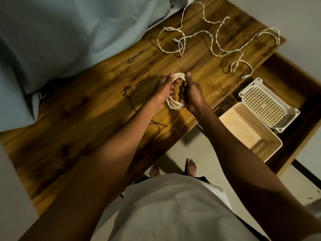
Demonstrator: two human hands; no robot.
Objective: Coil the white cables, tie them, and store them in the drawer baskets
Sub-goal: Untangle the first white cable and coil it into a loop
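Note:
A coiled white cable (pixel 173 105) hangs between both hands above the wooden table (pixel 90 122). My left hand (pixel 163 87) grips the coil's left side, thumb up at its top. My right hand (pixel 190 94) grips the right side, with the cable's plug end showing under its fingers. Loose white cables (pixel 220 39) lie uncoiled across the far part of the table. Thin dark ties (pixel 129 94) lie on the table to the left of my hands. An open drawer (pixel 295 94) at the right holds a white basket (pixel 267 105) and a beige basket (pixel 248 133).
A pale blue cloth (pixel 60 40) covers the table's far left part. My bare feet (pixel 173 168) stand on the light floor below the table edge. My white shirt fills the bottom of the view.

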